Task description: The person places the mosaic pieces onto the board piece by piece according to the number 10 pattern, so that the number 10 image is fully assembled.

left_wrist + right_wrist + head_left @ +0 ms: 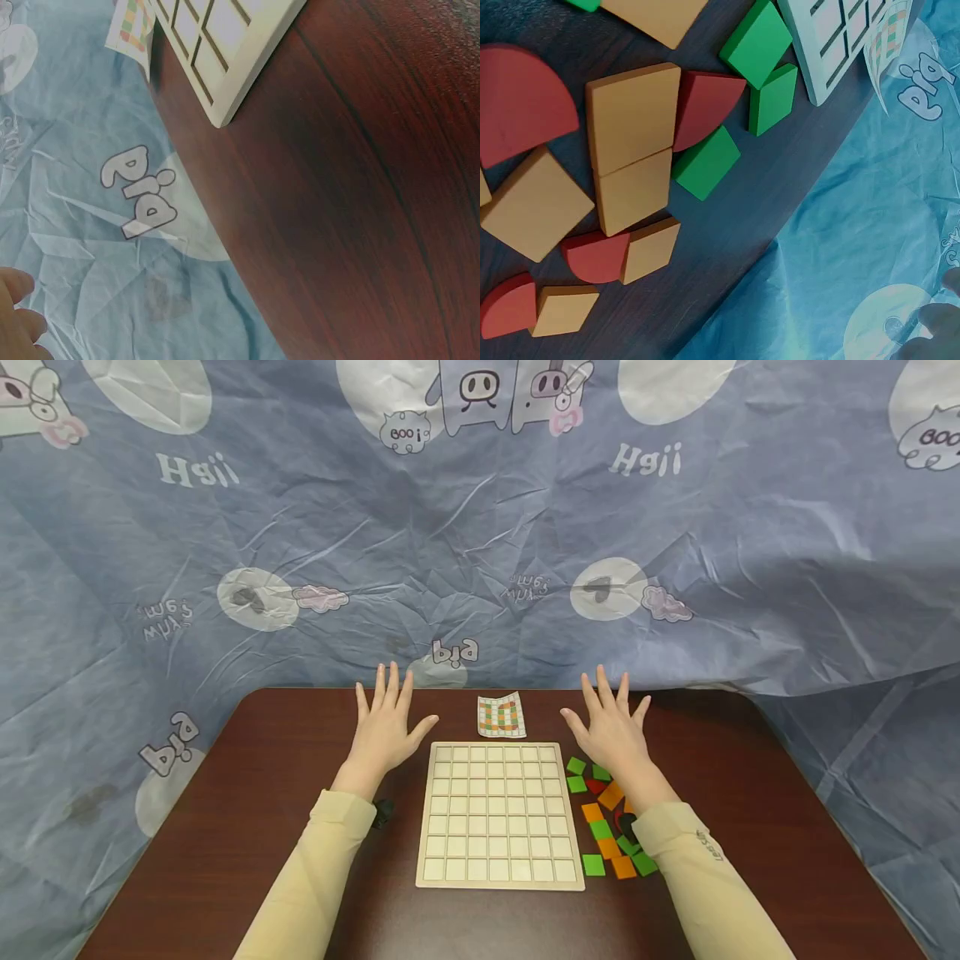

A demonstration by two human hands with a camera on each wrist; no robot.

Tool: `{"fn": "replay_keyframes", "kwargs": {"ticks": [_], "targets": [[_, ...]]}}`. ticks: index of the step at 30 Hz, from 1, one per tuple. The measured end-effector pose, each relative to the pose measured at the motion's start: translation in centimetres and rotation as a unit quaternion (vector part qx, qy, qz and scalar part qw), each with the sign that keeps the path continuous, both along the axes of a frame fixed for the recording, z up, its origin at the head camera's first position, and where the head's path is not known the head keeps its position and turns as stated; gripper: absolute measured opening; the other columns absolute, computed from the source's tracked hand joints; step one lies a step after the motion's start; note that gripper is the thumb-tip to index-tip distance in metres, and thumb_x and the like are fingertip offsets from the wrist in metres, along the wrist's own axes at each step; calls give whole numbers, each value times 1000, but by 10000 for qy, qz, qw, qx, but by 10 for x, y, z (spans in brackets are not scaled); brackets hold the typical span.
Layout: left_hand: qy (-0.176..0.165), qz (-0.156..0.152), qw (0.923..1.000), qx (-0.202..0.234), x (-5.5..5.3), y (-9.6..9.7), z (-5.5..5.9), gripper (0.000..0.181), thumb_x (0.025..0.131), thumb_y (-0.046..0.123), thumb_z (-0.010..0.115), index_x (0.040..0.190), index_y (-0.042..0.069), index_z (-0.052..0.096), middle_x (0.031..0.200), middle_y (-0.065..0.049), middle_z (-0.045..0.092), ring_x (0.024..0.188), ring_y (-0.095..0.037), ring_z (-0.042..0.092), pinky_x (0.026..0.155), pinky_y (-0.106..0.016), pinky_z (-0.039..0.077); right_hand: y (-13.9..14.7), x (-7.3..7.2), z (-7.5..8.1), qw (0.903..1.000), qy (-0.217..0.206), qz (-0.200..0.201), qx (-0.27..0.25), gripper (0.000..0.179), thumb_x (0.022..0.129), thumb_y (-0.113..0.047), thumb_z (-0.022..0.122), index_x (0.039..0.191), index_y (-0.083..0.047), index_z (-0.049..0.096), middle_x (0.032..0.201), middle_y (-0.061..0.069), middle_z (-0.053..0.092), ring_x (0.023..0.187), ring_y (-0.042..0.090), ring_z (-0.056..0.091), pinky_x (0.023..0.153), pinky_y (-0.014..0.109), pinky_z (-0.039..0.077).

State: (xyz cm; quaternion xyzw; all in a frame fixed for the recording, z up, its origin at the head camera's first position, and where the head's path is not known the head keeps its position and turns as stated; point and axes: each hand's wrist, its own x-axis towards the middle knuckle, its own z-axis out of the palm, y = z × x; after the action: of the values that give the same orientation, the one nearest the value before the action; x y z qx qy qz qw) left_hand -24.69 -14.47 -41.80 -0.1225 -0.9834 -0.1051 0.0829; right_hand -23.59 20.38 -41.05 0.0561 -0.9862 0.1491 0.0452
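My left hand (pixel 382 731) is held with fingers spread, up and to the left of a pale wooden grid board (pixel 425 827). My right hand (pixel 611 735) has its fingers spread too, at the board's far right corner, above loose coloured pieces. Neither hand holds anything. Among the pieces are green squares (pixel 593 865), orange squares (pixel 623 867) and red quarter-round pieces (pixel 525 101); the right forearm hides some of them in the head view. Behind the board stands a small paper card (pixel 501 716) printed with a coloured grid pattern. Only fingertips (pixel 16 285) show in the left wrist view.
The dark brown table (pixel 247 827) runs out to both sides of the board. A blue-grey printed cloth (pixel 420 527) hangs right behind its far edge. Both forearms, in pale yellow sleeves (pixel 307 877), reach in from the near side.
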Motion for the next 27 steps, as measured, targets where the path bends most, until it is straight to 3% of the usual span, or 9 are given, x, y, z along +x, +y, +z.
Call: {"fn": "replay_keyframes", "kwargs": {"ticks": [10,27], "targets": [[-31,-119,9998,138,5,-4,-4,86,99,60,44,160,11,9,166,-16,-3,153,-35,-9,119,-64,-8,9,4,-6,10000,-62,-52,-40,75,103,-52,40,160,-12,12,166,15,-2,148,45,-18,109,75,-14],[-130,-392,9982,425,14,-14,-19,85,98,57,47,159,10,12,166,-16,-2,154,-34,-6,121,-62,1,21,14,-16,10000,7,-70,-33,75,102,-53,40,158,-8,18,166,17,3,149,49,-9,109,77,-12]]}}
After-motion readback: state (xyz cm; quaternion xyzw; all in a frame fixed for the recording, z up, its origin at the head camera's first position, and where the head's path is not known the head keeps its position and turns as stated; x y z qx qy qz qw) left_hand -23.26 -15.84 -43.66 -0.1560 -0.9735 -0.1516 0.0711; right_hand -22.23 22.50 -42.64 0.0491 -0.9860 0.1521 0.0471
